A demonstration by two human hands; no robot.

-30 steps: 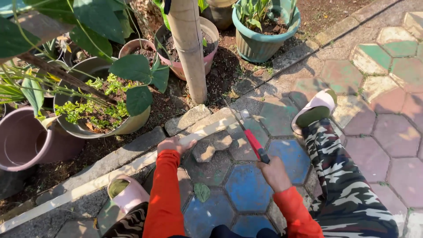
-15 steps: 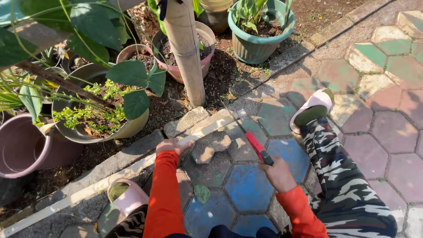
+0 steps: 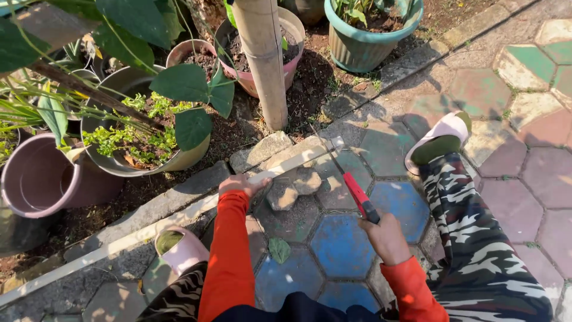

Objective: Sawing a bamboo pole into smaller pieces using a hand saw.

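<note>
My right hand (image 3: 386,237) grips the red and black handle of a small hand saw (image 3: 351,186). Its thin blade runs up and left across a long pale wooden strip (image 3: 179,214) that lies along the stone edging. My left hand (image 3: 239,185) presses down on that strip, to the left of the blade. Two loose stones (image 3: 281,195) lie just below the strip, between my hands. Both sleeves are orange.
A thick bamboo post (image 3: 265,59) rises from the soil behind the strip. Pots stand around: a teal pot (image 3: 363,50), a pink pot (image 3: 271,80), a beige pot (image 3: 146,161) with greenery, a mauve pot (image 3: 39,185). Camouflage-trousered legs in pink slippers (image 3: 438,140) flank the painted hexagonal paving (image 3: 342,247).
The saw has slid slightly along its blade line across the strip. My left hand stays pressed on the strip. The view has shifted a little.
</note>
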